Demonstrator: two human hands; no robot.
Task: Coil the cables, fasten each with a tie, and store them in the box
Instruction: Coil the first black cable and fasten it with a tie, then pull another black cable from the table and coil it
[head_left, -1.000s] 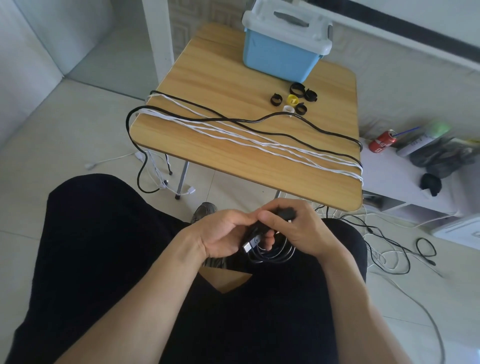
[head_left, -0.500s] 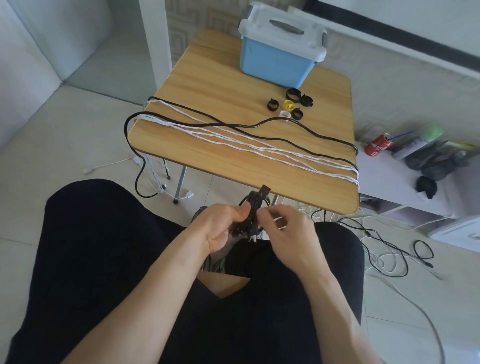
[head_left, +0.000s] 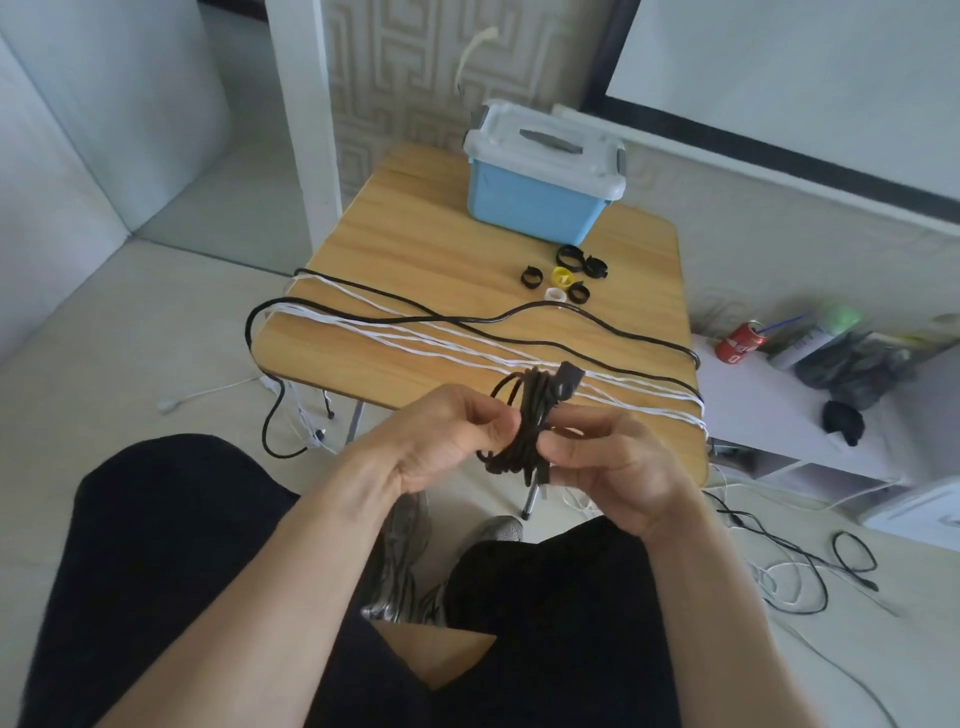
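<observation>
Pale floor tiles and a patterned wall frame a small wooden table (head_left: 415, 249) in front of the seated person. At its far edge stands the blue box (head_left: 530, 202), its white lid shut. Across the near half lie a long black cable (head_left: 597, 322) and several white cables (head_left: 415, 338), uncoiled, their ends hanging off both sides. A cluster of ties (head_left: 563, 275), black, yellow and white, sits just in front of the box. Nearest and smallest, a coiled black cable (head_left: 524, 431) is held above the lap, its long axis running roughly up and away toward the table. The left hand (head_left: 441, 441) pinches the bundle at its middle; the right hand (head_left: 613, 467) grips it from the other side, fingers curled. The ties lie ahead and slightly right, so the right hand looks nearer for the reach.
</observation>
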